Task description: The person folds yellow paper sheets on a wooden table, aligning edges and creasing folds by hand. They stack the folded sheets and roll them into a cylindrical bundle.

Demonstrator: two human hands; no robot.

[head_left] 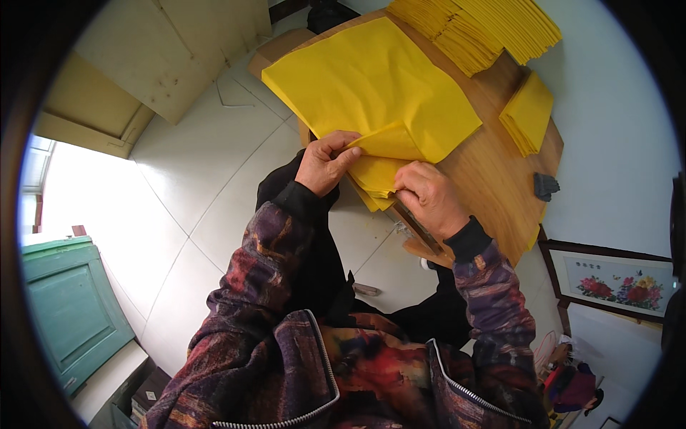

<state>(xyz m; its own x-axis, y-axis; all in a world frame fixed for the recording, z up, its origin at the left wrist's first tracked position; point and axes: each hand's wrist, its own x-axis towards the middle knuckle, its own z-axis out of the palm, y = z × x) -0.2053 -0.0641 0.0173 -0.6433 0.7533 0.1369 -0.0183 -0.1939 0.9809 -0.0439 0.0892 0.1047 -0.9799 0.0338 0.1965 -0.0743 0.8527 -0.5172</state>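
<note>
A broad stack of thin yellow sheets, cloth or paper, lies at the near left of the wooden table, its near corner hanging past the edge. My left hand pinches the lifted near edge of the top sheet between thumb and fingers. That lifted part is folded back, and more yellow layers show beneath it. Just to the right, my right hand is closed with its fingertips at the near edge of those lower layers. Its palm side is hidden, so how many layers it grips cannot be seen.
Neat piles of folded yellow pieces stand at the table's far side. A smaller folded yellow bundle and a dark grey lump lie on the wooden tabletop to the right. A framed flower picture is beyond the table's right end.
</note>
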